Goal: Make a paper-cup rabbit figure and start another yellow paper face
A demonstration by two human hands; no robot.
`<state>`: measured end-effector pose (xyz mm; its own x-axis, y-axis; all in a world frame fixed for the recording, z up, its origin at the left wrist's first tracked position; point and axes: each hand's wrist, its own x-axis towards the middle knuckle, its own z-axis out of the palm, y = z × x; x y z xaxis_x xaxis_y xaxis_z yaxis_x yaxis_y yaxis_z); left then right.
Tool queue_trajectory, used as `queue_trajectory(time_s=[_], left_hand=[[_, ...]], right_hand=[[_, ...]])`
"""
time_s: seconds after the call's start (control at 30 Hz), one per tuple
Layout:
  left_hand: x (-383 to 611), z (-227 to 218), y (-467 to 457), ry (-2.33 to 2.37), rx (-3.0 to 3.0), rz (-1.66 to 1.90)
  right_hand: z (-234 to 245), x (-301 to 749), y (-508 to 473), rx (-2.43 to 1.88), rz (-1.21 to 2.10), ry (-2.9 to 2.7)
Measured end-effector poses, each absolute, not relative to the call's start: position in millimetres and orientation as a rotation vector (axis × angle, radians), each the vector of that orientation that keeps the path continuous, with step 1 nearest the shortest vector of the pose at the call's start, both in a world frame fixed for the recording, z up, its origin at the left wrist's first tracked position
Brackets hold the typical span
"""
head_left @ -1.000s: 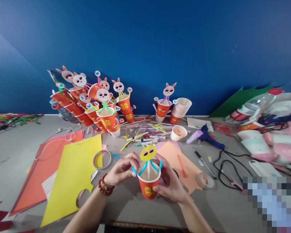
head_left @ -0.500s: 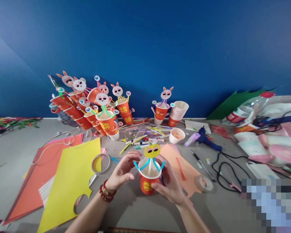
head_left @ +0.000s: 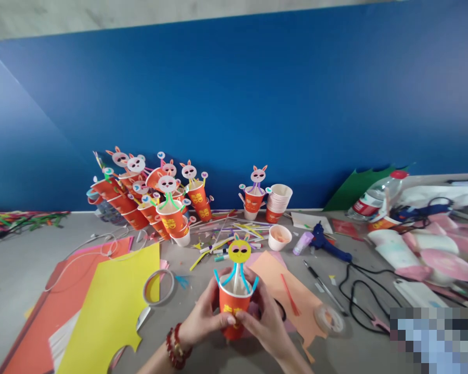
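Toward the near edge of the bench [head_left: 19, 254], left hand [head_left: 206, 316] and right hand [head_left: 265, 318] clasp a cup [head_left: 235, 302] between them, yellow face [head_left: 239, 251] above.

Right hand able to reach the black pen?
Probably yes: only low things, like the orange paper and red strip, lie between the right hand and the pen. It would likely have to let go of the cup first; the left hand has hold too.
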<state>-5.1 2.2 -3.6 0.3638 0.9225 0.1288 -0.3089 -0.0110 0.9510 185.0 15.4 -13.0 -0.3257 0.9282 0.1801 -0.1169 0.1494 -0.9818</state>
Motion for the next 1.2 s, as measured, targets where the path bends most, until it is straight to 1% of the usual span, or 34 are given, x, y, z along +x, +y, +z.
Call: queue_trajectory(time_s=[0.13, 0.37, 0.53, 0.8, 0.9, 1.2], left_hand=[[1, -7, 2, 0.722, 1.090, 1.197], [2, -11, 6, 0.894, 0.968, 1.396], [0, -6, 5, 1.020, 0.922, 1.513], [6, -3, -3, 0.939, 0.935, 1.459], [7, 1, -4, 0.920, 0.950, 1.434], [2, -7, -4, 1.097, 1.064, 1.466]], right_hand=[[-9, 181, 15, -0.819, 1.460, -1.359], [-3, 181, 15, -0.990, 1.337, -1.399], [-6, 166, 8, -0.878, 1.641, -1.511], [-13, 148, 1, -0.893, 1.723, -1.447], [-12, 146, -2, -0.898, 1.699, -1.450], [-8, 144, -3, -0.935, 1.664, -1.460]])
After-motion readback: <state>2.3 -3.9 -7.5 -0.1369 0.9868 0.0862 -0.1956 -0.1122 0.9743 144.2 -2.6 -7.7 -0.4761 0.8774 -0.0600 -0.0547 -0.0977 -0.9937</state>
